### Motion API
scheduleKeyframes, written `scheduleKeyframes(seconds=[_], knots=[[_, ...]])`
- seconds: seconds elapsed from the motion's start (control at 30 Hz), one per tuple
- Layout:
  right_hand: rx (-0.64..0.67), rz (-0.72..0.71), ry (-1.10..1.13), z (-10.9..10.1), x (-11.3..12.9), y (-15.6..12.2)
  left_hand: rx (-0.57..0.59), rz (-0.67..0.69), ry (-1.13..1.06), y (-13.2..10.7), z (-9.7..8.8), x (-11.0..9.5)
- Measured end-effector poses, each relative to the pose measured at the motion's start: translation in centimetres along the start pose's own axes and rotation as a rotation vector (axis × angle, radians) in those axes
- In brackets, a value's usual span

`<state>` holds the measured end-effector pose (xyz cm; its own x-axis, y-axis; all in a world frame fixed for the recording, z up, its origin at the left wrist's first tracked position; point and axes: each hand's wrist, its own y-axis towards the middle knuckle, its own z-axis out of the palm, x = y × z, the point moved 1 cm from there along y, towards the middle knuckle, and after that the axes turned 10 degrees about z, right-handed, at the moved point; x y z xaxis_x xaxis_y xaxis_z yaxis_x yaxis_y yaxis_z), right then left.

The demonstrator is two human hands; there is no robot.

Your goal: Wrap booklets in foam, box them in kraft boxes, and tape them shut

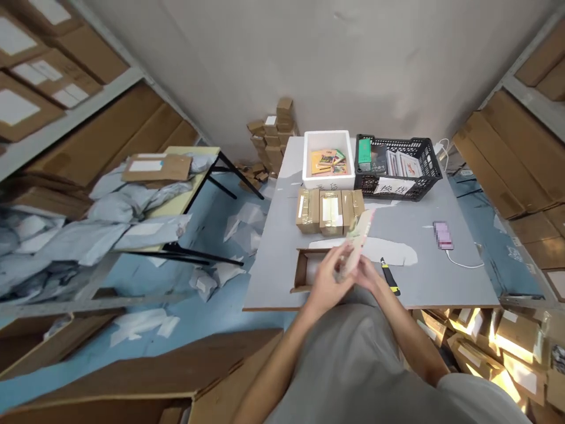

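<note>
At the centre of the frame, just above the near edge of the table (271, 271), a thin pale packet (362, 231) is held up between two bare hands. The left hand (330, 272) has its fingers closed on the packet's left side; the right hand (367, 275) is closed about its lower end, though how firmly, I cannot tell. The packet stands tilted, its long axis slanting from the grip towards the upper right, so most of its free length rises beyond the fingers.

An open box (301, 272) lies to the lower left of the packet, its right part hidden behind the left hand, which is much the nearer of the two. Its long side runs roughly across the frame, at an angle to the packet's slant. On the opposite side, a knife (390, 278) lies near the right forearm. Three taped boxes (330, 213) stand in a row just above the open box, the rightmost partly covered by the packet's upper end.
</note>
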<state>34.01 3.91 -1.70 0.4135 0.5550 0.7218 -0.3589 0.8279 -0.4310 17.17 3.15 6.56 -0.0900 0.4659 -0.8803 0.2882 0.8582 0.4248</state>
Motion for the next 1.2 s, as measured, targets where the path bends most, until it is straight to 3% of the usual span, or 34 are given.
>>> scheduleKeyframes(seconds=[0.1, 0.2, 0.3, 0.37, 0.43, 0.5, 0.7, 0.77, 0.83, 0.9, 0.97, 1.03, 1.1, 1.2], knots=[[0.009, 0.043, 0.065, -2.3, 0.5, -1.9, -0.063, -0.422, -0.243, -0.7, -2.6, 3.1], [-0.065, 0.083, 0.083, -4.4, 0.3, -4.5, -0.024, -0.701, -0.364, -2.3, -2.6, 6.1], [-0.131, 0.078, 0.044, -5.9, 0.4, -6.0, 0.04, -0.808, -0.398, -2.7, -0.9, 7.9], [-0.18, 0.014, 0.01, -6.7, 1.7, -5.8, 0.049, -0.761, -0.405, -0.9, 0.3, 8.4], [-0.235, -0.095, -0.01, -7.5, 4.3, -4.6, 0.061, -0.649, -0.421, 3.2, 1.4, 8.6], [-0.288, -0.235, -0.027, -8.5, 8.4, -2.8, 0.096, -0.518, -0.431, 9.1, 2.5, 8.4], [-0.414, -0.635, 0.007, -11.2, 25.9, 4.1, 0.129, -0.141, -0.453, 29.1, 6.0, 5.2], [-0.445, -0.658, 0.053, -11.8, 30.8, 6.0, 0.078, -0.105, -0.377, 33.5, 6.6, 4.0], [-0.521, -0.578, 0.119, -12.6, 32.9, 7.6, -0.033, -0.069, -0.176, 35.3, 6.4, 3.7], [-0.578, -0.494, 0.14, -13.8, 31.4, 8.7, -0.096, -0.036, -0.037, 34.0, 5.0, 5.1], [-0.61, -0.394, 0.137, -15.1, 26.3, 8.9, -0.112, -0.009, 0.007, 29.4, 2.4, 8.0], [-0.615, -0.263, 0.128, -16.1, 18.6, 8.0, -0.166, -0.045, 0.044, 22.1, -1.3, 11.7], [-0.606, -0.125, 0.121, -16.5, 9.9, 6.0, -0.285, -0.186, 0.131, 13.3, -5.6, 14.9], [-0.579, 0.056, 0.129, -16.3, -1.1, 2.1, -0.502, -0.473, 0.225, 1.1, -10.9, 17.1]])
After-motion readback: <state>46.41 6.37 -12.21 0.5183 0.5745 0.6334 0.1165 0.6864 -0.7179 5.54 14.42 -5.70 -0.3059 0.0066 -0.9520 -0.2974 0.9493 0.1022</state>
